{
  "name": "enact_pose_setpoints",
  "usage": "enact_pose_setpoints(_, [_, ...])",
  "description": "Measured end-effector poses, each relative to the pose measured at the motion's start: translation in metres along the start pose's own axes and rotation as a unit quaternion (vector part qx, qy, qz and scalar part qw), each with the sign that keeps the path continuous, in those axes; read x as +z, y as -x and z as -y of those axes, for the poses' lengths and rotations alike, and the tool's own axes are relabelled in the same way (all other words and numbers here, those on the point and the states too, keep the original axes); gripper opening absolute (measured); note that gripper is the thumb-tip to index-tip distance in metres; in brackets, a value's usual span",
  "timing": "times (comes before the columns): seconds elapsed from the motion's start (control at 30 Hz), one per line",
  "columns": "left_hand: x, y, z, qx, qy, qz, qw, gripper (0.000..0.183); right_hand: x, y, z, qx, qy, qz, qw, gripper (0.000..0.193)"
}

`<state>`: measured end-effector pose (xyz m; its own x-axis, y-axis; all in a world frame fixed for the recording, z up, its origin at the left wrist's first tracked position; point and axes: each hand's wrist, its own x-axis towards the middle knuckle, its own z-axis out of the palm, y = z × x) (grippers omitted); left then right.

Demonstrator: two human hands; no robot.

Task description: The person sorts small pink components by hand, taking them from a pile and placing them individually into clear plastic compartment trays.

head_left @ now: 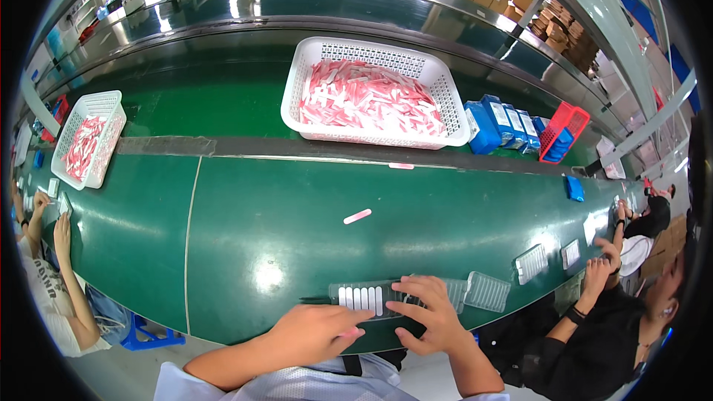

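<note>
A clear plastic tray (pixel 336 295) with narrow slots lies at the near edge of the green table, in front of me. Several white strips with rounded ends (pixel 360 300) stand side by side in its left part. My left hand (pixel 316 334) is closed just left of them, its fingertips at the strips; a bit of pink strip (pixel 349 333) shows under its fingers. Over the tray's right part, my right hand (pixel 431 315) rests with fingers spread, hiding the slots below. Another clear slotted tray (pixel 487 292) lies to its right.
A large white basket (pixel 297 120) of pink-and-white strips stands beyond, beside blue packs (pixel 499 122) and a red basket (pixel 562 130). One loose strip (pixel 358 217) lies mid-table. Co-workers sit left (pixel 63 282) and right (pixel 594 334); more clear trays (pixel 531 263) lie near the right one.
</note>
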<state>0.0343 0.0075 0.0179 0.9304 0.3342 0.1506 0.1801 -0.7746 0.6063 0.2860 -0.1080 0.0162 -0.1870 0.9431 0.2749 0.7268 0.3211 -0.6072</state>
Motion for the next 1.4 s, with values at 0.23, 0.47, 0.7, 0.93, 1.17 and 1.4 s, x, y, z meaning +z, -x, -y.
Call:
enact_pose_setpoints(0.23, [0.004,0.016,0.004,-0.285,0.834,0.043,0.47,0.052,-0.002,-0.015,0.034,0.002,-0.088,-0.093,0.992,0.038])
enact_pose_setpoints(0.47, [0.002,0.016,0.002,-0.235,0.798,0.174,0.527,0.046,0.005,-0.047,0.048,0.13,-0.184,-0.039,0.973,0.028])
enact_pose_setpoints(0.7, [-0.006,0.023,0.007,-0.27,0.781,0.168,0.538,0.04,-0.001,-0.034,0.018,0.097,-0.165,-0.134,0.972,0.019])
enact_pose_setpoints(0.93, [-0.006,0.038,0.019,-0.291,0.811,0.034,0.506,0.053,0.008,0.0,0.0,-0.106,0.247,-0.052,0.962,0.026])
enact_pose_setpoints(1.17, [-0.003,0.026,0.012,-0.27,0.826,0.101,0.485,0.051,-0.005,-0.004,0.011,-0.008,0.045,-0.075,0.996,0.037])
enact_pose_setpoints(1.4, [0.013,0.011,0.0,-0.203,0.782,0.209,0.551,0.047,0.005,-0.043,0.043,0.072,-0.135,0.043,0.987,0.026])
